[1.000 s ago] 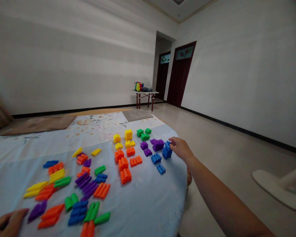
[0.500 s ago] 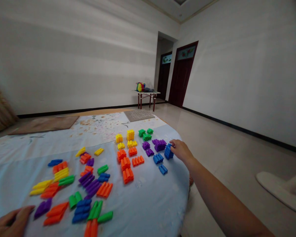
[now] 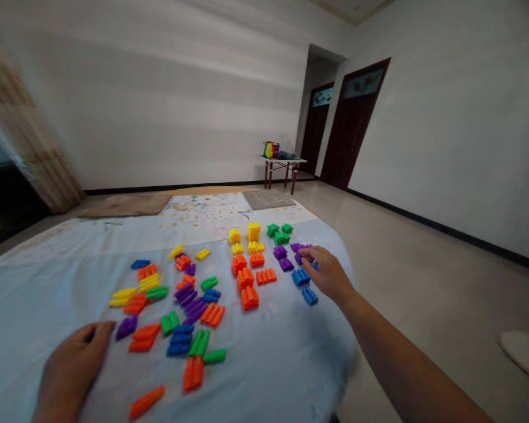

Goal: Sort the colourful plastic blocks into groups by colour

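My left hand (image 3: 77, 364) rests on the cloth at the lower left, thumb and fingers curled together. Whatever they may hold is hidden; the tips lie close beside a purple pair of joined tube blocks (image 3: 126, 327). On the right, my right hand (image 3: 328, 273) hovers with thumb and forefinger slightly apart, its fingertips over the purple blocks (image 3: 298, 248). It partly covers those blocks and a blue stack (image 3: 316, 266) behind it. Nearer me lie a blue block group (image 3: 300, 277) and a blue pair (image 3: 309, 295).
Sorted yellow (image 3: 254, 232), orange (image 3: 249, 298) and green blocks (image 3: 281, 237) stand in groups. Mixed blocks, including a green one (image 3: 214, 356) and an orange one (image 3: 147, 402), lie scattered to the left. The tablecloth (image 3: 255, 370) ends at a rounded right edge.
My right hand has come off the blue stack and shifted toward the purple blocks. The view has turned left, showing more of my left hand and the curtain.
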`<act>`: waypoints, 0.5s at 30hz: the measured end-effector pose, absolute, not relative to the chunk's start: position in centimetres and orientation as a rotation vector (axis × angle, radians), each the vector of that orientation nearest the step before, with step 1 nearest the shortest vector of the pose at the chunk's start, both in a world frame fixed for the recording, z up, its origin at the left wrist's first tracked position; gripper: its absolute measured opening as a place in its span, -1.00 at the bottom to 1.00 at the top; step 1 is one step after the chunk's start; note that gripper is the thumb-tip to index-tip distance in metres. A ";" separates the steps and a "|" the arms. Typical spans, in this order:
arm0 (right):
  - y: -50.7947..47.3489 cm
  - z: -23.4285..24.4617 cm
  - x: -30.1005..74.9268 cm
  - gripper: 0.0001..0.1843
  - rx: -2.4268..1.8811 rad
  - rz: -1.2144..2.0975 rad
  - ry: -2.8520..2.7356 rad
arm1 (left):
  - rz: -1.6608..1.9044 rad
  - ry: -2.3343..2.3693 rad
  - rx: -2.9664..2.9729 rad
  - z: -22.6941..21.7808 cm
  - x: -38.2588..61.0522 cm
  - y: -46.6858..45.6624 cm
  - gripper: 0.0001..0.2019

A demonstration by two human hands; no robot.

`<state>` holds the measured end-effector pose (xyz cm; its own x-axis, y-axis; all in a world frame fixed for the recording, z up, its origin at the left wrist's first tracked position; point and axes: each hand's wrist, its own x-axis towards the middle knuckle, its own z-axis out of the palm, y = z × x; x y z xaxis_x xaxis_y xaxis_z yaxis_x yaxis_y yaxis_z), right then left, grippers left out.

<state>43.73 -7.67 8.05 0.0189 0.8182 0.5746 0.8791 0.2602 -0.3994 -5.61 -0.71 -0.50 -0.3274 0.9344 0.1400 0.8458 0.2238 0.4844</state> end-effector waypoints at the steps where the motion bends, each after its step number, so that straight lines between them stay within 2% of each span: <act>1: -7.8 7.8 41.9 -0.76 -1.478 -0.045 -1.842 | 0.718 2.291 1.671 -0.1 -5.3 -1.0 -0.57; 8: -8.4 4.2 28.4 -0.72 -1.036 0.419 -2.300 | 0.764 2.308 1.608 0.6 -4.1 -2.1 -0.57; 15: -6.5 1.9 22.9 -0.59 -1.055 0.416 -2.411 | 0.821 2.273 1.616 0.3 -4.1 -2.1 -0.60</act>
<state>22.91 -6.49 1.92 -0.5921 0.7484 0.2988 0.6051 0.6578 -0.4485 -4.12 -2.09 0.32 -0.3633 0.9229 0.1278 0.7918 0.2335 0.5645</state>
